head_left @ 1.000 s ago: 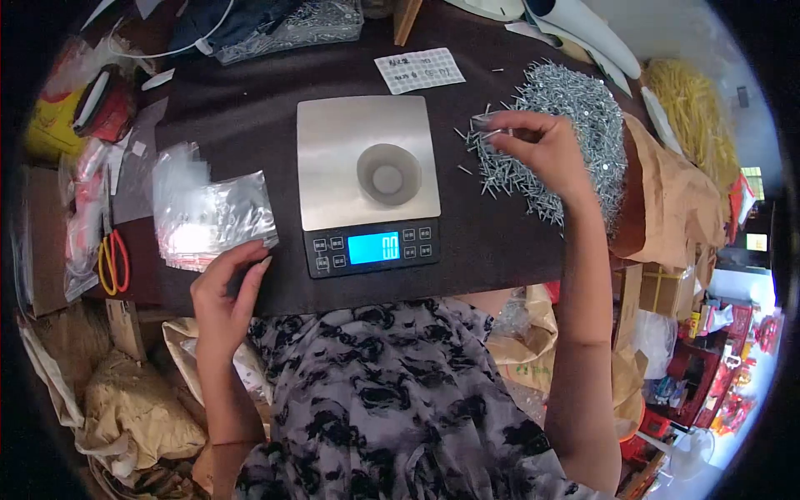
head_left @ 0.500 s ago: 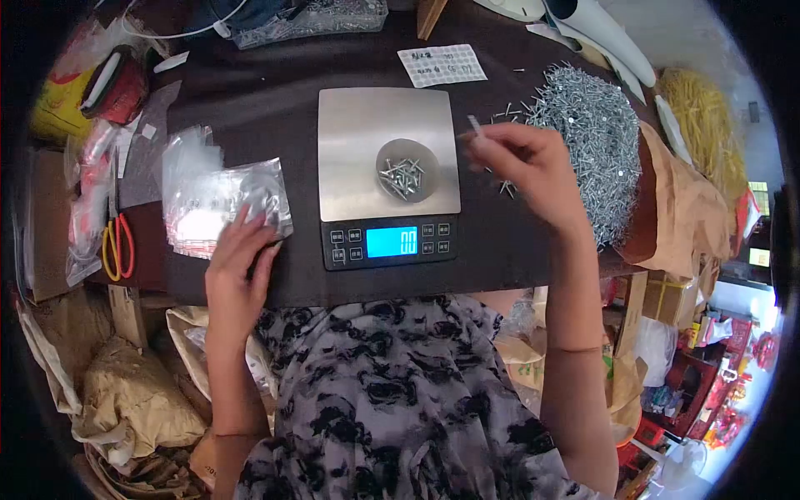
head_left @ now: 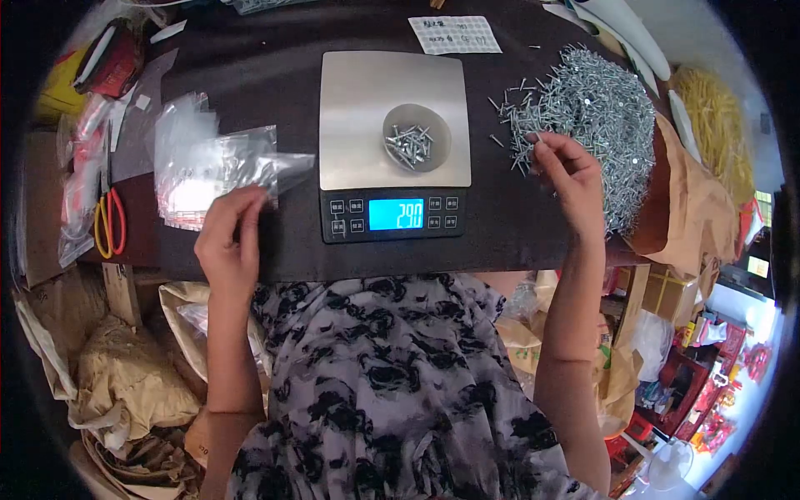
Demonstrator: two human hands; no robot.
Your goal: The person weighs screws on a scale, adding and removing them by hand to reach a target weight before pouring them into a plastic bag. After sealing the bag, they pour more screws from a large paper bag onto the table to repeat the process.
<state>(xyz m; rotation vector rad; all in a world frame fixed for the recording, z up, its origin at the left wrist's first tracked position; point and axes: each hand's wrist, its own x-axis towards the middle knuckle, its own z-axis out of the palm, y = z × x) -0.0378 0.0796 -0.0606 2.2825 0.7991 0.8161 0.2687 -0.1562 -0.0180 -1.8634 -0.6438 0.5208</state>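
Note:
My left hand (head_left: pixel 233 229) pinches the edge of a clear plastic bag (head_left: pixel 287 169), lifting it from a stack of similar bags (head_left: pixel 185 179). On the steel plate of a digital scale (head_left: pixel 354 125) sits a small round dish (head_left: pixel 442 137) holding a cluster of silver screws (head_left: pixel 410 147). The scale's lit display (head_left: pixel 397 214) reads 290, possibly with a decimal point. My right hand (head_left: pixel 571 171) is at the near left side of a large pile of screws (head_left: pixel 608 108), thumb and forefinger pressed together. What they hold, if anything, is too small to make out.
A sheet of round labels (head_left: pixel 455 35) lies behind the scale. Scissors (head_left: pixel 111 223) with red and yellow handles rest at the left edge. A brown paper bag (head_left: pixel 683 200) lies right of the pile, near yellow strands (head_left: pixel 712 121).
My right hand has moved right, from beside the scale to the screw pile. My left hand has raised a bag's edge. The display went from 0.0 to 290, and the view shifted.

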